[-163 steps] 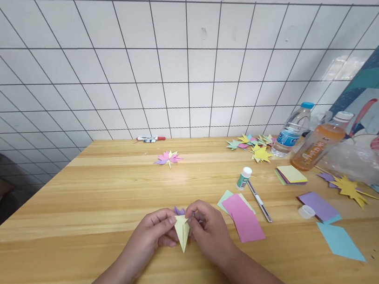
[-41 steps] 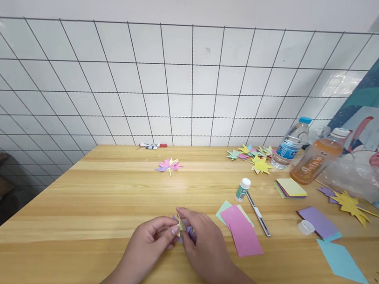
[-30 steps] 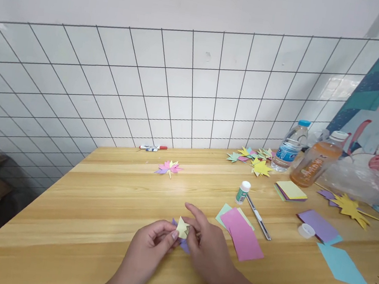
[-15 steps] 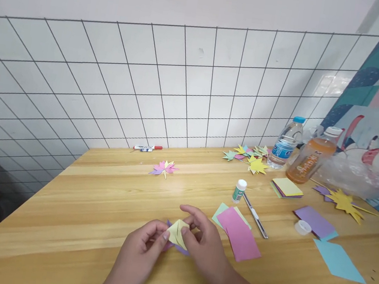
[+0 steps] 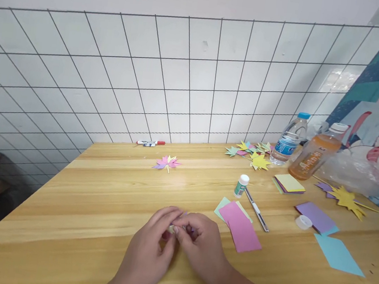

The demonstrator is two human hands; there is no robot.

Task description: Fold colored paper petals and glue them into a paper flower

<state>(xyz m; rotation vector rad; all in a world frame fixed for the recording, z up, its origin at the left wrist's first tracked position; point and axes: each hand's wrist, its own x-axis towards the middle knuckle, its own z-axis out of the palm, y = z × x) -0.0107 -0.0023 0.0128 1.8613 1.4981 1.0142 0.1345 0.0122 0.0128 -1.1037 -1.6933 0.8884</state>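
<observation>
My left hand (image 5: pixel 154 240) and my right hand (image 5: pixel 201 242) meet at the near middle of the table, fingertips pressed together. Both are closed on a small folded piece of pale yellow paper (image 5: pixel 172 229), mostly covered by my fingers. Bits of purple and pink paper peek out around it, largely hidden. To the right of my right hand lie pink paper strips (image 5: pixel 241 227) over a pale green sheet (image 5: pixel 222 208). Behind them stand a glue stick (image 5: pixel 241 186) with its white top up and a utility knife (image 5: pixel 256 209) lying flat.
A pink and yellow paper leaf (image 5: pixel 167 163) and markers (image 5: pixel 150 143) lie further back. Several paper leaves (image 5: pixel 258 160), a water bottle (image 5: pixel 288 142) and an orange drink bottle (image 5: pixel 315 152) stand near the wall. Paper stacks (image 5: pixel 289 183), a clear cap (image 5: pixel 303 222) and blue paper (image 5: pixel 339 254) lie right.
My fingers have closed in over the yellow paper, which showed broadly before and is now mostly covered. My left hand has turned over it. The view has shifted slightly.
</observation>
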